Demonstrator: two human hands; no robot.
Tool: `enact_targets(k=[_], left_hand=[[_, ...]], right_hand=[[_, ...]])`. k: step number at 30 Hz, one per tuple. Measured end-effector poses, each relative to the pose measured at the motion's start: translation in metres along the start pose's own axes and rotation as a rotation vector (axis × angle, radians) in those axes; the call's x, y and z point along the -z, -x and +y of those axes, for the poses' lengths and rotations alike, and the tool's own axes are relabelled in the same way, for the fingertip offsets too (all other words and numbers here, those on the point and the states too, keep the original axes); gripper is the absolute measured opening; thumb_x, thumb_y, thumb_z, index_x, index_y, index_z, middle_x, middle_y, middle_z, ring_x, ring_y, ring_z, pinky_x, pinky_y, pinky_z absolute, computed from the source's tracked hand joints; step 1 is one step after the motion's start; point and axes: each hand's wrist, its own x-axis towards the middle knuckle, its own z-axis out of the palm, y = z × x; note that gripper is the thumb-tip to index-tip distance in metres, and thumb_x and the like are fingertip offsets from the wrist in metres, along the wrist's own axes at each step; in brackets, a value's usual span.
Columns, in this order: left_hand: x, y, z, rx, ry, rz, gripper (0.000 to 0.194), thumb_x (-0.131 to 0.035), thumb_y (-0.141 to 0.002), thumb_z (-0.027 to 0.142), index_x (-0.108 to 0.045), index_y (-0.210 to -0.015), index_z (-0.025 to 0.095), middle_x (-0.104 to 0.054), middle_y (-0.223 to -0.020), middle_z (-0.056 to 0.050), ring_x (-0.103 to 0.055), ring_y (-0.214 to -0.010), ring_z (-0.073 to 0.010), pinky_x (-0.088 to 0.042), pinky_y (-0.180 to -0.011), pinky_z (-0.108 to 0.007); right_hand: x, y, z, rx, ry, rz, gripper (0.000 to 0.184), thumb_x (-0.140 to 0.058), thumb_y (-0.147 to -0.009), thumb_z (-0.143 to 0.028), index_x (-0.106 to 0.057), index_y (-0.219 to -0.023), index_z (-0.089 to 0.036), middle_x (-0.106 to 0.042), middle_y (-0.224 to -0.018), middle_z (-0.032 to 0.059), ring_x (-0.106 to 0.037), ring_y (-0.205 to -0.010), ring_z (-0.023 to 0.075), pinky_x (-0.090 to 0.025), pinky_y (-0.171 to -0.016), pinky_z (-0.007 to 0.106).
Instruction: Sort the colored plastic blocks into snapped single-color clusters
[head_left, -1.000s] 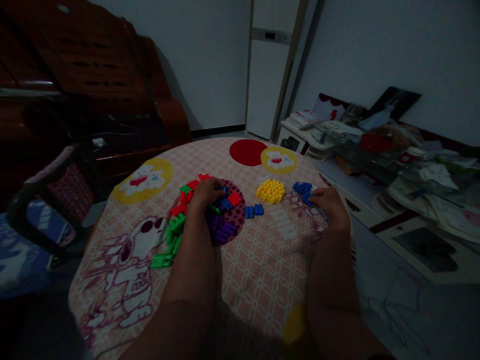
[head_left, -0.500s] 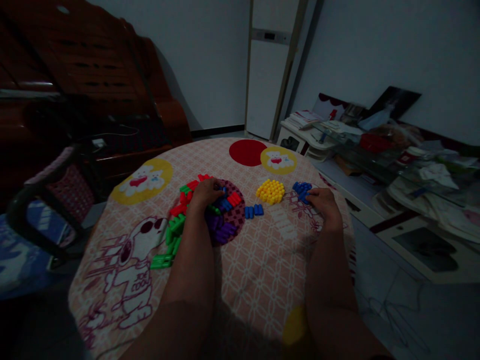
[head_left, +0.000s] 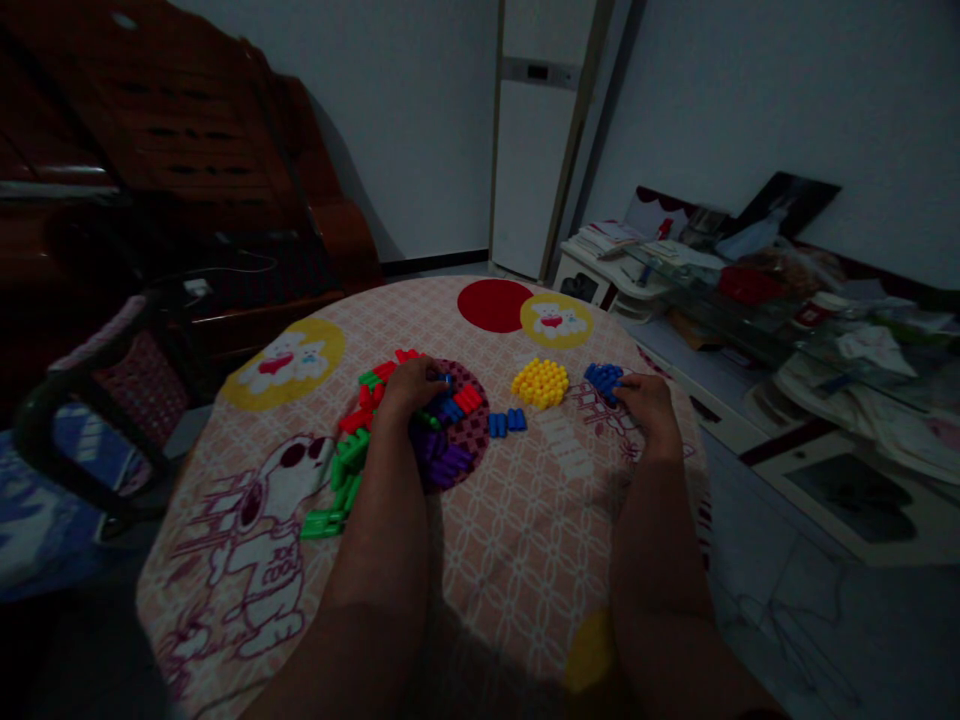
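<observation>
My left hand (head_left: pixel 409 388) is over the mixed pile on the left, its fingers closed on a small blue plastic building block (head_left: pixel 448 379). Around it lie red blocks (head_left: pixel 469 399), green blocks (head_left: pixel 347 470) and purple blocks (head_left: pixel 448 461); my hand and forearm hide part of the pile. At the right, my right hand (head_left: pixel 648 402) pinches the near side of a cluster of blue building blocks (head_left: pixel 601 380). Between the hands sit a rounded cluster of yellow blocks (head_left: pixel 541 383) and a few blue blocks (head_left: pixel 508 422) lying in a row.
A patterned cloth covers the round table (head_left: pixel 510 570). A chair (head_left: pixel 127 400) stands close on the left, with a wooden sofa (head_left: pixel 225 170) behind it. To the right is a low cabinet (head_left: pixel 825 490) with a cluttered glass top. A tall white unit (head_left: pixel 536 170) stands at the back.
My right hand has shifted slightly, and the blue cluster at its fingertips has turned a little and looks flatter. My left hand has hardly moved.
</observation>
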Motion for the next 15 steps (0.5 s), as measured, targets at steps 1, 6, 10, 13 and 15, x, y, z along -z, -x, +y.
enact_targets(k=[1,6,10,13,15], left_hand=[[-0.0001,0.0001,0.0000,0.001,0.005,-0.001,0.029,-0.071,-0.078,0.025,-0.072,-0.106,0.019,-0.075,-0.100,-0.005,-0.068,-0.091,-0.0202,-0.047,-0.073,-0.025],[-0.0023,-0.0007,-0.0022,0.005,0.014,0.000,0.029,-0.071,-0.078,0.027,-0.071,-0.105,0.016,-0.075,-0.103,-0.008,-0.068,-0.090,-0.0200,-0.047,-0.071,-0.025],[-0.0035,-0.0023,-0.0046,-0.014,0.010,0.004,0.026,-0.071,-0.077,0.029,-0.071,-0.101,0.018,-0.075,-0.101,-0.007,-0.068,-0.088,-0.0202,-0.048,-0.070,-0.025],[-0.0038,-0.0026,-0.0051,-0.018,0.013,0.017,0.024,-0.071,-0.077,0.029,-0.071,-0.099,0.020,-0.075,-0.098,-0.006,-0.068,-0.088,-0.0205,-0.048,-0.071,-0.026],[-0.0036,-0.0023,-0.0048,-0.014,0.029,0.016,0.024,-0.071,-0.076,0.028,-0.071,-0.099,0.020,-0.075,-0.096,-0.006,-0.067,-0.087,-0.0204,-0.048,-0.071,-0.026]], right_hand=[[0.0018,0.0006,-0.0002,0.012,0.004,0.002,0.027,-0.064,-0.063,-0.022,-0.081,-0.082,-0.014,-0.078,-0.082,0.0074,-0.070,-0.077,0.0215,-0.051,-0.075,0.029],[0.0066,0.0026,-0.0039,0.069,0.013,0.017,0.028,-0.059,-0.059,-0.015,-0.080,-0.077,-0.015,-0.077,-0.077,0.0058,-0.070,-0.075,0.0211,-0.051,-0.075,0.028],[0.0032,0.0006,-0.0061,0.049,0.026,0.078,0.025,-0.057,-0.060,-0.014,-0.078,-0.074,-0.015,-0.078,-0.082,0.0086,-0.071,-0.081,0.0236,-0.053,-0.082,0.031],[0.0021,-0.0007,-0.0053,-0.007,0.014,0.172,0.023,-0.058,-0.061,-0.013,-0.076,-0.076,-0.015,-0.078,-0.083,0.0101,-0.072,-0.083,0.0244,-0.055,-0.083,0.033],[0.0018,0.0001,-0.0044,-0.106,-0.054,0.154,0.022,-0.062,-0.060,-0.013,-0.075,-0.078,-0.014,-0.075,-0.073,0.0089,-0.072,-0.071,0.0232,-0.056,-0.071,0.031]])
